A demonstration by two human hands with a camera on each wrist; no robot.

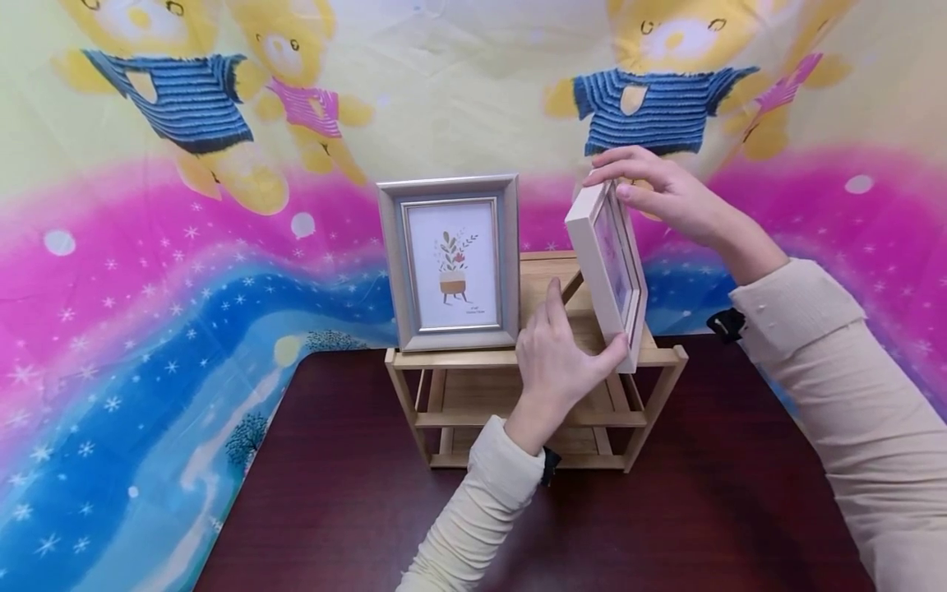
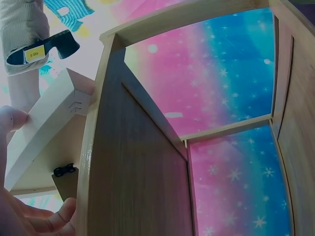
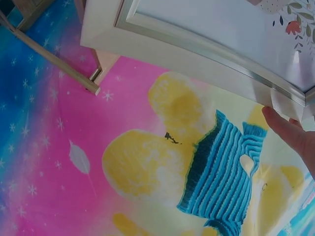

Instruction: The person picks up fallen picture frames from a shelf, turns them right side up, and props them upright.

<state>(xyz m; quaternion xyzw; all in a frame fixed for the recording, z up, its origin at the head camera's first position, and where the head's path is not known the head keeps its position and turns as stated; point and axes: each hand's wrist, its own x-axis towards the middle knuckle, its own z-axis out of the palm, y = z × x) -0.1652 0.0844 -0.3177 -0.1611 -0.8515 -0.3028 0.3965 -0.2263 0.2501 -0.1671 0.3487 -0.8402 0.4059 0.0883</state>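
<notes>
A white picture frame (image 1: 592, 238) stands turned nearly edge-on at the right of a wooden rack's top shelf (image 1: 473, 359). My right hand (image 1: 669, 193) grips its upper end, with a finger visible against the frame's border (image 3: 197, 64) in the right wrist view. Low on the same frame, my left thumb (image 1: 612, 352) touches the edge, while the other fingers of my left hand (image 1: 551, 358) spread beside the back support (image 1: 572, 286). The left wrist view shows the frame's back side (image 2: 59, 142). To the left, a silver-grey picture frame (image 1: 510, 263) with a potted-plant print stands upright.
The wooden rack has lower tiers (image 1: 528, 419) and stands on a dark reddish table (image 1: 333, 493). Behind it hangs a colourful cloth (image 1: 222, 271) printed with bears and snowflakes. Black straps (image 1: 727, 325) sit at my wrists.
</notes>
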